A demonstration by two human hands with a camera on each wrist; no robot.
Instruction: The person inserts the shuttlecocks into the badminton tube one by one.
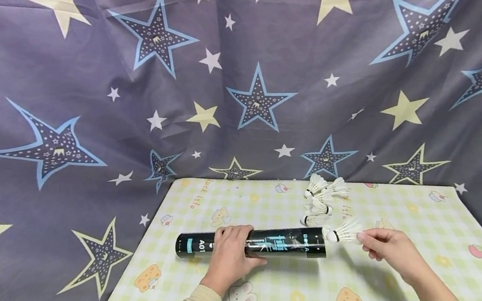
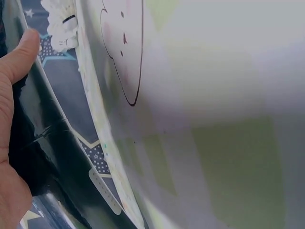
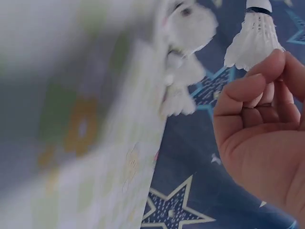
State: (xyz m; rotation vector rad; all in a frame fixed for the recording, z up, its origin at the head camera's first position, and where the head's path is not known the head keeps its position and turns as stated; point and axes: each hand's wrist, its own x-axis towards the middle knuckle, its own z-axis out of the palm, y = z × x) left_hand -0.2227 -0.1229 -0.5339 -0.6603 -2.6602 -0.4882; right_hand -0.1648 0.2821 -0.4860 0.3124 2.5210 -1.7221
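Several loose shuttlecocks (image 1: pixel 320 205) lie clustered on the checked worktop (image 1: pixel 436 232), just behind the right end of the black tube (image 1: pixel 285 243). Left hand (image 1: pixel 231 252) grips the tube; right hand (image 1: pixel 388 249) pinches the held shuttlecock (image 1: pixel 345 232) by its feathers, cork at the tube's end. Star-printed cloth (image 1: pixel 197 88) hangs behind.

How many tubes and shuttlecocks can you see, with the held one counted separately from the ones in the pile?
Black tube: 1
Held shuttlecock, pinched by the right hand: 1
Piled shuttlecocks: at least 4; they overlap, so I can't be exact
Total: at least 6
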